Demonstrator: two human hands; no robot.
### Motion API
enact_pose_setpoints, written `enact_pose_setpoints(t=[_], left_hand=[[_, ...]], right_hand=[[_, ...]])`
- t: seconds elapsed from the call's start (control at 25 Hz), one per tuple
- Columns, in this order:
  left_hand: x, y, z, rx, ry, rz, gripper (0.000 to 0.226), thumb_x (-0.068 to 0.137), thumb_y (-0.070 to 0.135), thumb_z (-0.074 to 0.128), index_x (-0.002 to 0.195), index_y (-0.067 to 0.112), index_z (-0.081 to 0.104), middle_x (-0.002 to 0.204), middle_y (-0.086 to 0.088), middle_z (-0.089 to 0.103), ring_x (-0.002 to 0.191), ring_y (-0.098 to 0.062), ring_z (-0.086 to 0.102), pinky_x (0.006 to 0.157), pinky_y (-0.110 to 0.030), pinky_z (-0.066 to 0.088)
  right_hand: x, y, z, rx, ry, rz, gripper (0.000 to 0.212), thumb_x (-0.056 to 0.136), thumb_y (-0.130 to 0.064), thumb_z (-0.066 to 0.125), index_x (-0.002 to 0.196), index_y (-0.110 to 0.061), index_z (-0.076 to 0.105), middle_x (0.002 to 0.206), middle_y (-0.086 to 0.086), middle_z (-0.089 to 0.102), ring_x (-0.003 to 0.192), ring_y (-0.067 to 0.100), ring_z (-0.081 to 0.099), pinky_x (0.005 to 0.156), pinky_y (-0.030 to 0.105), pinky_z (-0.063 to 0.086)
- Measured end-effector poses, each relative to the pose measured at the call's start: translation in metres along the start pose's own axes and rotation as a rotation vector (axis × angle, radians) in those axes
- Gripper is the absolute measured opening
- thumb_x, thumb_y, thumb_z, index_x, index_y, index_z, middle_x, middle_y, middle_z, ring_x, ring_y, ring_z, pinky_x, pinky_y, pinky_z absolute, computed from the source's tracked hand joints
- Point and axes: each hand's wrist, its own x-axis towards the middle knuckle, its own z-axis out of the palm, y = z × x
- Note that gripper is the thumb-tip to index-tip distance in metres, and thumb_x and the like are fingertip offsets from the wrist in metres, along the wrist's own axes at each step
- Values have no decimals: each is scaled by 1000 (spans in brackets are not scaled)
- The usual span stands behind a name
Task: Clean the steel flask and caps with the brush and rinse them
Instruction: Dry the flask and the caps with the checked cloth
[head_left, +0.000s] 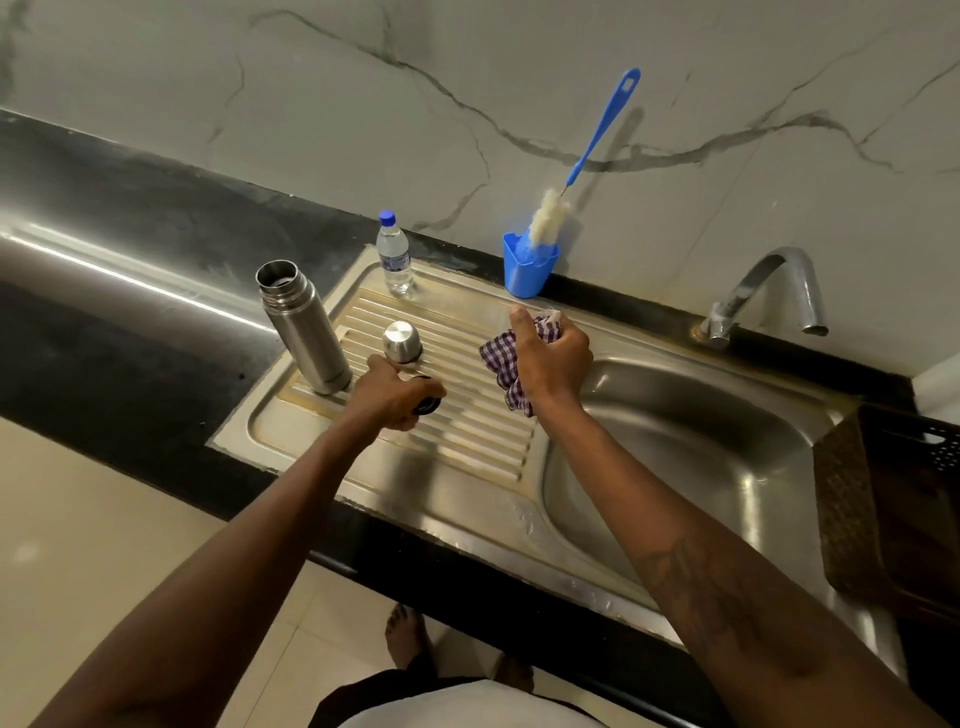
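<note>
Left hand (392, 395) grips a small dark cap (429, 404) on the ribbed steel drainboard (467, 441); right hand (553, 358) holds a purple-checked cloth (497, 358). An open cylindrical steel flask (304, 327) stands at the drainboard's left edge, a domed steel cap (401, 340) beside it. A blue long-handled brush (597, 135) stands in a blue plastic holder (527, 273) at the back edge.

You had a brushed-steel flask (304, 327) and a shinier, smooth steel cap (401, 340) on the ribbed, dull-gleaming steel drainboard (467, 441). The cloth (500, 358) you held was soft checked fabric. The brush (602, 124) had a glossy blue plastic handle; its holder (530, 273) matched.
</note>
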Motion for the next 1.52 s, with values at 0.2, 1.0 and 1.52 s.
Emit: enact_pose_setpoints(t=[0.2, 1.0, 1.52], left_hand=[[14, -21, -18, 468, 144, 119, 67, 72, 42, 90, 116, 8, 53, 103, -12, 66, 89, -26, 68, 74, -40, 63], [49, -10, -25, 727, 233, 395, 64, 85, 58, 76, 125, 12, 56, 118, -14, 65, 103, -30, 61, 74, -36, 46], [92, 30, -24, 196, 99, 275, 57, 82, 30, 86, 132, 23, 62, 132, -19, 59, 107, -30, 69, 85, -38, 61]], right_hand=[[-18, 6, 34, -24, -112, 34, 47, 80, -68, 67, 88, -22, 60, 98, 8, 73, 88, 20, 69, 84, 40, 60], [-7, 15, 80, 108, -117, 359, 82, 75, -78, 68, 120, -10, 64, 128, 9, 68, 111, 25, 67, 87, 32, 56], [10, 23, 46, 434, -145, 479, 69, 66, -41, 92, 125, -17, 64, 116, 8, 75, 100, 26, 75, 87, 52, 62]])
